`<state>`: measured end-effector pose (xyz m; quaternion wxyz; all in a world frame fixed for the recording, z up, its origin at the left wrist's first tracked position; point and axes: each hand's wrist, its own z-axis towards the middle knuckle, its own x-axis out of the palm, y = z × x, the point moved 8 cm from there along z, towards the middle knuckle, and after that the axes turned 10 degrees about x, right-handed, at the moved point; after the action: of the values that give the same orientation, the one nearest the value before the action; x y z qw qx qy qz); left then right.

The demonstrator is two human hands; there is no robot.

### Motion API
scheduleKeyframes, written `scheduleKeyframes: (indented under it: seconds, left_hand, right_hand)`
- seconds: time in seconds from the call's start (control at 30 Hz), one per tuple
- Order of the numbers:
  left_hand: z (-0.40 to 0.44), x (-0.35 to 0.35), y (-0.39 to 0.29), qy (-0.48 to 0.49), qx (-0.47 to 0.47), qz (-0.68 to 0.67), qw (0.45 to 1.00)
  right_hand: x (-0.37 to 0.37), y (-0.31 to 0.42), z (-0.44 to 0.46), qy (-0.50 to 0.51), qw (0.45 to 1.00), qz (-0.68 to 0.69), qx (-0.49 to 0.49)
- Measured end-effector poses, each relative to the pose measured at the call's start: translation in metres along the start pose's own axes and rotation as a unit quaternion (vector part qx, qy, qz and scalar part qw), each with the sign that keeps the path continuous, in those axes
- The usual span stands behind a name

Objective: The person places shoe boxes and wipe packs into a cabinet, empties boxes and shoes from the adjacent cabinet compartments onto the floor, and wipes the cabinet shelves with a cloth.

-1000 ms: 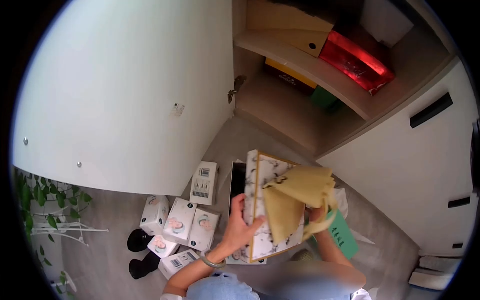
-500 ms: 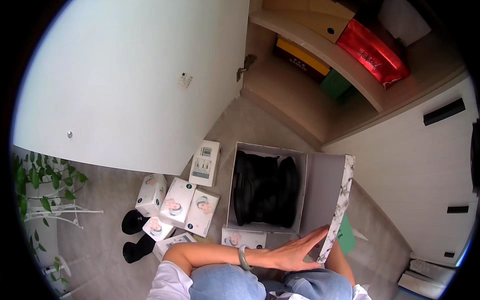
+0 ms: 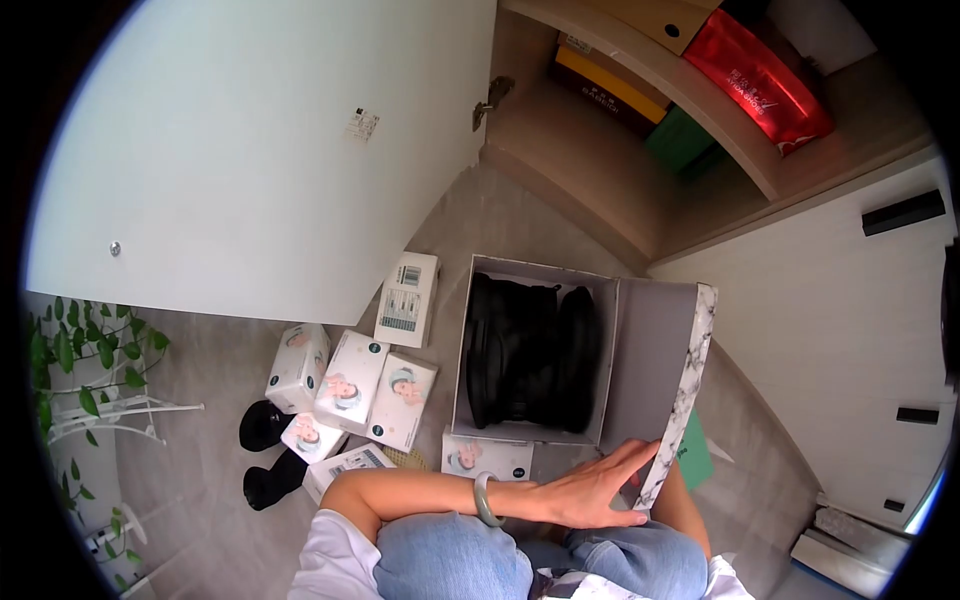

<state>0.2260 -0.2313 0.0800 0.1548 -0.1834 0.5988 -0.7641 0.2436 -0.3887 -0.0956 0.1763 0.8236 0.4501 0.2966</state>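
Note:
A shoe box (image 3: 457,390) stands open on the floor in front of my knees, with a pair of black boots (image 3: 525,355) lying inside. Its hinged lid (image 3: 655,370), grey inside with a marbled rim, is swung out to the right. My left hand (image 3: 600,488), below a bangle (image 3: 487,500) on the wrist, reaches across and grips the lid's near corner, thumb and fingers apart around the edge. The right forearm (image 3: 686,515) comes up behind the lid. My right hand is hidden there, so its fingers cannot be made out.
White printed packs (image 3: 352,385) and black shoes (image 3: 272,480) lie on the floor to the left. A white cabinet door (image 3: 250,150) stands open above them. Shelves (image 3: 600,190) hold boxes and a red bag (image 3: 755,80). A plant (image 3: 90,350) is at far left.
The view has tilted slightly, so the box, packs and hands appear a little higher. My left hand stays at the lid's near corner, and the boots lie as before.

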Motion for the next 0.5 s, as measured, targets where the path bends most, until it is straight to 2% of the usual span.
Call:
scheduleKeyframes:
  seconds: [0.5]
  left_hand:
    - [-0.0002, 0.0020, 0.0031, 0.015, -0.013, 0.011, 1.000]
  right_hand:
    - [-0.0092, -0.0041, -0.0063, -0.011, 1.000, 0.000, 0.005]
